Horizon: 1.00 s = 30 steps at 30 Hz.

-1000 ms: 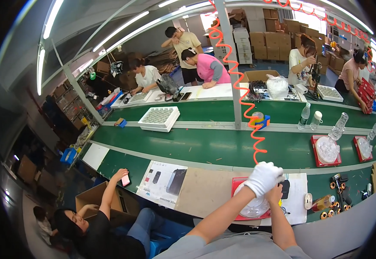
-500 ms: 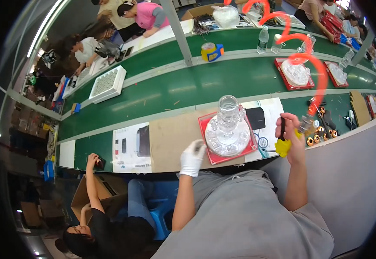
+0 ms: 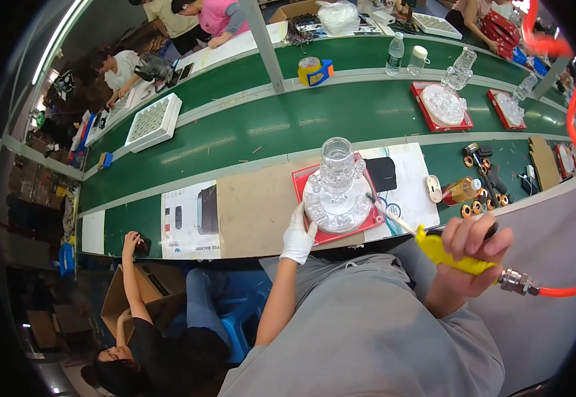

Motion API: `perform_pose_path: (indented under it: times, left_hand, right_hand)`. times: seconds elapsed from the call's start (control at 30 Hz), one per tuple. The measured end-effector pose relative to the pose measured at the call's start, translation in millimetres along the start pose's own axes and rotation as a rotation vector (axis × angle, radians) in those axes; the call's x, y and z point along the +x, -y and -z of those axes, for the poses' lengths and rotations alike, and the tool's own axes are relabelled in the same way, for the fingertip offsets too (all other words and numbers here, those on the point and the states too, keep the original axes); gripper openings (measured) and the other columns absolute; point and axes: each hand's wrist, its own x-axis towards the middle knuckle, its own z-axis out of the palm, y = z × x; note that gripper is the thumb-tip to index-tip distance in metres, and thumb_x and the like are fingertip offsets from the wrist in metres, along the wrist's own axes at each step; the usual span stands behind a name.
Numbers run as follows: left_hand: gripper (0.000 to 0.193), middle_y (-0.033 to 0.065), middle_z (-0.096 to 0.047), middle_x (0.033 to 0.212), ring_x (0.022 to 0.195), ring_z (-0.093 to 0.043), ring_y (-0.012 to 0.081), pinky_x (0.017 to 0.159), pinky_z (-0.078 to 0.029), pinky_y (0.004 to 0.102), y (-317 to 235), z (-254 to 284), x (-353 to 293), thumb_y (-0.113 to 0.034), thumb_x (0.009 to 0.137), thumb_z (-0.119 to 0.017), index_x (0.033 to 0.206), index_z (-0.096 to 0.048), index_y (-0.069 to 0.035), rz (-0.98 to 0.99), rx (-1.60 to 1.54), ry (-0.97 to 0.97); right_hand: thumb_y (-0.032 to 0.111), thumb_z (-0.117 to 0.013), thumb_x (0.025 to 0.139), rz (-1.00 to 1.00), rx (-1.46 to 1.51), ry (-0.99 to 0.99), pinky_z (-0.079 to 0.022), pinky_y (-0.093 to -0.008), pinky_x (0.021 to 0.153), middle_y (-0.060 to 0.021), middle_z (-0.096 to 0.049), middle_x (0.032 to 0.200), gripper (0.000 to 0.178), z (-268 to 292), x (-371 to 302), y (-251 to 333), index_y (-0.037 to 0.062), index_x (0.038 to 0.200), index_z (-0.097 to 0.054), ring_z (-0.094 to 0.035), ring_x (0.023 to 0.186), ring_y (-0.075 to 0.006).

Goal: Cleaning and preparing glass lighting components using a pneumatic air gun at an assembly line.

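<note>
A clear, tower-shaped piece (image 3: pixel 337 165) rises from a round white base (image 3: pixel 341 198) ringed with clear parts. This base rests in a square red tray (image 3: pixel 366 227) at the table's near edge. My white-gloved left hand (image 3: pixel 298 237) grips the base's left front rim, thumb and fingers spread along it. In my bare right hand (image 3: pixel 471 255) is a yellow air blow gun (image 3: pixel 443 255), my fingers wrapped round its handle. Its thin nozzle points up and left, the tip close to the base's right side. A red air hose (image 3: pixel 569 290) joins the gun through a metal coupling.
Right of the tray lie a black pad (image 3: pixel 379 173), a cream case (image 3: pixel 433 189), an amber bottle (image 3: pixel 461 190) and copper-coloured rings with black handles (image 3: pixel 483 162). Similar clear pieces in red trays (image 3: pixel 441 107) stand across the green belt (image 3: pixel 235 149). A co-worker (image 3: pixel 169 337) sits at left.
My right hand has come nearer and turned the blow gun so its nozzle faces the clear piece. My left hand has moved onto the base's rim. The hose has swung right.
</note>
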Motion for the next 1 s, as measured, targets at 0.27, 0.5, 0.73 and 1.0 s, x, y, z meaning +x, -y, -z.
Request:
perform_pose_path:
  times: [0.27,0.5,0.73,1.0]
  left_hand:
    - [0.08,0.0206,-0.045,0.136,0.126,-0.044,0.0353,0.104,-0.038,0.0403,8.8,-10.8,-8.6,-0.023,0.076,-0.07,0.142,-0.029,-0.007,0.066,0.214,0.029]
    - [0.077,0.0193,-0.047,0.132,0.12,-0.046,0.0357,0.1,-0.039,0.0447,5.2,-16.1,-7.5,-0.018,0.076,-0.067,0.143,-0.03,-0.01,0.165,0.299,0.023]
    - [0.066,0.0175,-0.044,0.136,0.121,-0.045,0.036,0.1,-0.039,0.045,7.0,-18.7,-8.4,-0.014,0.08,-0.059,0.142,-0.034,-0.008,0.134,0.391,0.052]
    - [0.064,0.0202,-0.041,0.14,0.122,-0.043,0.0371,0.1,-0.038,0.0457,10.1,-17.7,-5.7,-0.013,0.081,-0.056,0.141,-0.034,-0.004,0.115,0.417,0.091]
  right_hand:
    - [0.036,-0.048,0.096,-0.058,0.148,0.021,-0.033,-0.0265,0.055,-0.005,-0.039,0.085,0.028,-3.3,-0.5,-6.4,0.0105,0.088,-0.04,-0.038,0.057,-0.0095]
    - [0.036,-0.046,0.096,-0.103,-0.111,0.025,-0.033,-0.0297,0.056,-0.0072,-0.04,0.085,0.03,7.4,-13.4,-28.0,0.009,0.086,-0.04,-0.039,0.058,-0.0119]
    - [0.034,-0.051,0.096,-0.385,0.162,0.019,-0.038,-0.0313,0.057,-0.0099,-0.045,0.086,0.031,10.3,-27.3,-47.3,0.0041,0.087,-0.048,-0.046,0.061,-0.0155]
    - [0.031,-0.055,0.092,-0.415,-0.099,0.09,-0.039,-0.0296,0.059,-0.0107,-0.045,0.086,0.03,28.6,-60.5,-92.5,0.0025,0.086,-0.048,-0.045,0.065,-0.0141]
